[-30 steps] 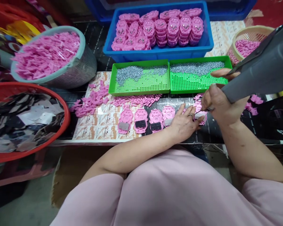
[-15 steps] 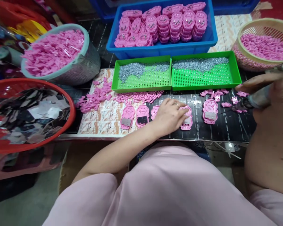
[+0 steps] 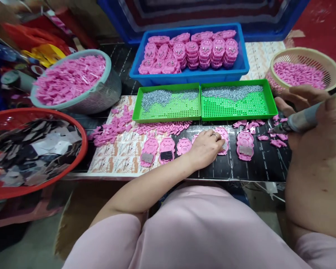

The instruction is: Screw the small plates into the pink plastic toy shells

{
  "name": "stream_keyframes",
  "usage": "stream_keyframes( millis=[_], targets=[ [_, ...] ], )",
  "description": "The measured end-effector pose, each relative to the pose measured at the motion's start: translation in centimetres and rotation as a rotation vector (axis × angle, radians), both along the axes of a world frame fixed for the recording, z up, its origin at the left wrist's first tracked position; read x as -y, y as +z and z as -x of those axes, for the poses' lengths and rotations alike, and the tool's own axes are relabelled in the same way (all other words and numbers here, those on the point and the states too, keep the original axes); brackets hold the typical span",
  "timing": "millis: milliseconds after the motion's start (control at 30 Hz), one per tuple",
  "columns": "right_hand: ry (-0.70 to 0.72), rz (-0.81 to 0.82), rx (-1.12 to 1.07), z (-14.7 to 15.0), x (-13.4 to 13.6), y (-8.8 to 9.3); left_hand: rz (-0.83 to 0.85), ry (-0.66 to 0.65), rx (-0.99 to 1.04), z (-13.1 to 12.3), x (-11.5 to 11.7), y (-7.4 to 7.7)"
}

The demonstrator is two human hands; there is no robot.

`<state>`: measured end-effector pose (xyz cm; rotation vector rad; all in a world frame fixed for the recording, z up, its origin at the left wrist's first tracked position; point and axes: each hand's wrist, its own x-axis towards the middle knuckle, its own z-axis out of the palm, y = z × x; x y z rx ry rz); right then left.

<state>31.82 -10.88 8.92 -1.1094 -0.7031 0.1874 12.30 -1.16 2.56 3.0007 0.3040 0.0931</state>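
Left hand (image 3: pixel 205 147) closes lightly on a shell (image 3: pixel 223 135) mid-row on the tabletop (image 3: pixel 257 168), steadying it. Right hand (image 3: pixel 322 127) grips the screwdriver (image 3: pixel 298 121), its tip off to the right, apart from that shell. Open shells (image 3: pixel 166 149) lie on the left, and one (image 3: pixel 244 144) on the right. The crate (image 3: pixel 242 67) behind holds stacks, and the screw trays (image 3: pixel 236 112) are well stocked. Plenty left, I'd judge.

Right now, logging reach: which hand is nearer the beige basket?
Right. The right hand, holding a power screwdriver, is just in front of the basket; the left hand rests on a pink shell, well to its left.
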Motion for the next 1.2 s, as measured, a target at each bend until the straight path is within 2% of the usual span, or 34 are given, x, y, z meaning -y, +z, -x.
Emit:
stream_keyframes(
  millis=[67,133,300,467,633,867,1067,1200],
  targets=[
    [0.057,0.015,0.044,-0.7,-1.4,0.1,-0.003,0.014,-0.007,-0.5,-0.3,0.1],
    [0.058,-0.042,0.119,-1.4,-3.3,0.0,0.016,0.028,-0.007,-0.6,-0.3,0.2],
    [-0.110,-0.223,0.235,-1.6,-8.8,-1.1,0.092,0.072,-0.004,-0.4,0.0,0.2],
    [-0.144,-0.061,0.307,-0.6,-12.1,-3.0,0.095,0.052,0.014,-0.3,0.1,0.2],
    [-0.199,0.101,0.352,-0.6,-12.9,-4.0,0.104,0.032,0.043,-0.2,0.2,0.0],
    [-0.172,0.056,0.311,-0.8,-13.3,-4.3,0.087,0.030,0.105,-0.1,0.3,-0.3],
    [-0.071,-0.023,0.263,0.2,-13.0,-3.8,0.083,0.021,0.135,-0.1,0.2,-0.4],
    [-0.052,-0.058,0.081,0.0,-12.8,-2.7,0.088,0.008,0.149,-0.2,0.1,-0.6]
  ],
)
